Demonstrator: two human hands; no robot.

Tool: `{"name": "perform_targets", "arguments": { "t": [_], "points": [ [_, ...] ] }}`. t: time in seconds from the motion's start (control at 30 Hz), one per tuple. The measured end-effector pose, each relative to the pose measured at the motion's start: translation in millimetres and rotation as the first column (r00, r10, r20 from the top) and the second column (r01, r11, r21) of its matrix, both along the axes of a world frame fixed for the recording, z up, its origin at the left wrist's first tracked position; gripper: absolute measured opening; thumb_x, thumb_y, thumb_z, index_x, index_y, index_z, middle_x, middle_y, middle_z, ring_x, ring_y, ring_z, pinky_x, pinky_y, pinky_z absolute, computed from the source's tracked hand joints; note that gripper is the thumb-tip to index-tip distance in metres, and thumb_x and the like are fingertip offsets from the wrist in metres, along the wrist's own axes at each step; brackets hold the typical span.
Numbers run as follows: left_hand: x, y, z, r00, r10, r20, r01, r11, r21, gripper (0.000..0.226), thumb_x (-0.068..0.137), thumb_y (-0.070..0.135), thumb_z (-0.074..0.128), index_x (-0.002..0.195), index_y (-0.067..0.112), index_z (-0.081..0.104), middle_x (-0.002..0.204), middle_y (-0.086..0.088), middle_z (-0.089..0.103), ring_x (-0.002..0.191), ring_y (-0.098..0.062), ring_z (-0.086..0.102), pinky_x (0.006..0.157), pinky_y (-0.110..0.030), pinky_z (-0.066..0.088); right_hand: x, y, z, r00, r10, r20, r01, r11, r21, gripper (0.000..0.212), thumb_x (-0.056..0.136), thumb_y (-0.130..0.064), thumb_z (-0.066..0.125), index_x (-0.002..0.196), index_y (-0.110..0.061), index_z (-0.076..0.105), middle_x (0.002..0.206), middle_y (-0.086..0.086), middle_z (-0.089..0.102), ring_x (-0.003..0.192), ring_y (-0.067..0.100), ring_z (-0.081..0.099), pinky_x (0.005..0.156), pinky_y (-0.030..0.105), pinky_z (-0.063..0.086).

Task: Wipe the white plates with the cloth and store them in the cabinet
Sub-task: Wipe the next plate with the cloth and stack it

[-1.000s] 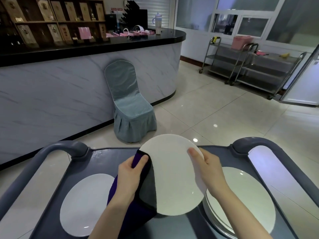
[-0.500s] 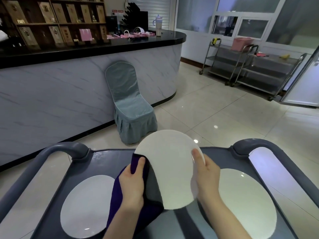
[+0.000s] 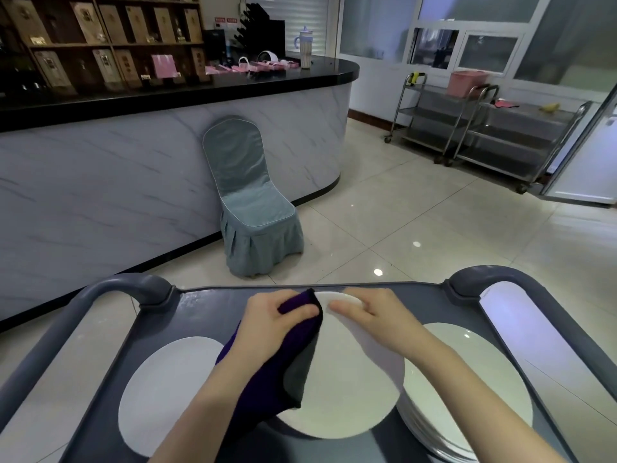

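Left hand (image 3: 277, 324) grips the purple cloth (image 3: 267, 372) against the white plate (image 3: 344, 389), and right hand (image 3: 377, 320) pinches its rim. A slip could chip the plate stack (image 3: 467, 396) at lower right.

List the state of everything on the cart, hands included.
middle plate: held by its far rim, over the cart
cloth: draped over its left side
left hand: grips the cloth
right hand: holds the plate's rim
left plate: flat, untouched
stack of plates: on the cart's right, untouched
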State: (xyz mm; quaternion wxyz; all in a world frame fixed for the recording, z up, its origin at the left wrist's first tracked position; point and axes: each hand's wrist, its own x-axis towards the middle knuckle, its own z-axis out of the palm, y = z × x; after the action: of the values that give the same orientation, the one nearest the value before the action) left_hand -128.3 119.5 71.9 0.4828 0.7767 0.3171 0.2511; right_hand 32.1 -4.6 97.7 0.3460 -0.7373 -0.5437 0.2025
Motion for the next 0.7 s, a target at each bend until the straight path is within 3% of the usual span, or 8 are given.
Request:
{"name": "perform_targets", "arguments": {
  "t": [0.1, 0.17, 0.3, 0.4, 0.5, 0.57, 0.63, 0.7],
  "points": [
    [-3.4, -5.6, 0.9, 0.998, 0.047, 0.032, -0.045, 0.996, -0.082, 0.013, 0.085, 0.022, 0.074, 0.071, 0.022, 0.071, 0.065, 0.006, 0.07, 0.058, 0.001, 0.057, 0.057, -0.012, 0.043, 0.9, -3.1, -4.7, 0.999, -0.051, -0.011, 0.052, 0.996, 0.069, 0.049, 0.094, -0.039, 0.062, 0.058, -0.017, 0.038, 0.053, -0.011, 0.033, 0.053, 0.005, 0.031, 0.052, 0.021, 0.025],
    [-7.9, -12.5, -6.8, 0.967, 0.222, 0.123, -0.192, 0.956, -0.221, 0.013, 0.087, 0.019, 0.071, 0.074, 0.017, 0.072, 0.069, 0.004, 0.072, 0.061, -0.001, 0.06, 0.058, -0.016, 0.047, 2.9, -6.9, -9.9, 0.971, -0.168, -0.172, 0.189, 0.975, 0.119, 0.045, 0.094, -0.038, 0.063, 0.064, -0.005, 0.054, 0.06, -0.006, 0.044, 0.058, 0.007, 0.038, 0.055, 0.021, 0.03],
    [-16.3, -23.9, -24.7, 0.872, 0.469, 0.137, -0.361, 0.807, -0.468, 0.021, 0.092, 0.024, 0.066, 0.078, 0.01, 0.072, 0.078, -0.009, 0.073, 0.068, -0.01, 0.06, 0.067, -0.031, 0.051, -5.3, -11.2, -26.9, 0.715, -0.348, -0.607, 0.496, 0.864, 0.089, 0.033, 0.095, -0.032, 0.063, 0.083, -0.002, 0.07, 0.078, 0.011, 0.069, 0.07, 0.017, 0.06, 0.068, 0.029, 0.049],
    [-18.9, -12.5, -19.6, 0.924, 0.363, 0.118, -0.301, 0.884, -0.356, 0.023, 0.089, 0.022, 0.07, 0.072, 0.007, 0.068, 0.065, -0.004, 0.068, 0.062, -0.01, 0.056, 0.06, -0.023, 0.047, -6.5, -15.0, -26.1, 0.799, -0.335, -0.499, 0.428, 0.9, 0.082, 0.029, 0.096, -0.031, 0.061, 0.082, -0.008, 0.072, 0.076, 0.002, 0.072, 0.069, 0.011, 0.063, 0.066, 0.023, 0.049],
    [-13.2, -2.0, -3.9, 0.999, 0.044, 0.0, -0.044, 0.996, -0.073, 0.017, 0.084, 0.022, 0.075, 0.069, 0.016, 0.07, 0.063, 0.005, 0.068, 0.057, 0.0, 0.055, 0.057, -0.015, 0.043, -9.0, -11.5, -19.4, 0.959, -0.151, -0.241, 0.17, 0.984, 0.061, 0.04, 0.095, -0.034, 0.062, 0.064, -0.011, 0.057, 0.059, -0.01, 0.049, 0.059, 0.006, 0.043, 0.057, 0.022, 0.034],
    [-8.3, -0.3, 1.1, 0.984, -0.129, -0.124, 0.133, 0.991, 0.026, 0.017, 0.082, 0.026, 0.077, 0.067, 0.029, 0.069, 0.062, 0.008, 0.067, 0.058, 0.002, 0.055, 0.059, -0.015, 0.041, -13.9, -7.0, -20.1, 0.992, -0.02, -0.122, 0.022, 1.0, 0.019, 0.045, 0.096, -0.037, 0.061, 0.056, -0.021, 0.047, 0.054, -0.013, 0.041, 0.056, 0.003, 0.035, 0.056, 0.021, 0.028],
    [-9.2, -3.2, 1.2, 0.987, -0.117, -0.11, 0.117, 0.993, -0.013, 0.02, 0.084, 0.025, 0.075, 0.068, 0.035, 0.068, 0.063, 0.011, 0.068, 0.059, 0.002, 0.058, 0.059, -0.013, 0.042, -10.1, -6.3, -20.3, 0.992, -0.018, -0.126, 0.023, 0.999, 0.039, 0.046, 0.094, -0.042, 0.061, 0.06, -0.013, 0.051, 0.058, -0.01, 0.041, 0.058, 0.006, 0.036, 0.059, 0.026, 0.029],
    [-14.3, -8.7, -8.0, 0.997, 0.07, 0.021, -0.066, 0.986, -0.152, 0.015, 0.086, 0.021, 0.073, 0.072, 0.026, 0.07, 0.068, 0.008, 0.072, 0.062, -0.002, 0.063, 0.059, -0.015, 0.045, -2.5, -10.3, -18.4, 0.973, -0.128, -0.192, 0.147, 0.985, 0.089, 0.048, 0.094, -0.04, 0.063, 0.064, -0.004, 0.049, 0.06, -0.004, 0.04, 0.059, 0.009, 0.035, 0.059, 0.029, 0.028]
  ]
}}
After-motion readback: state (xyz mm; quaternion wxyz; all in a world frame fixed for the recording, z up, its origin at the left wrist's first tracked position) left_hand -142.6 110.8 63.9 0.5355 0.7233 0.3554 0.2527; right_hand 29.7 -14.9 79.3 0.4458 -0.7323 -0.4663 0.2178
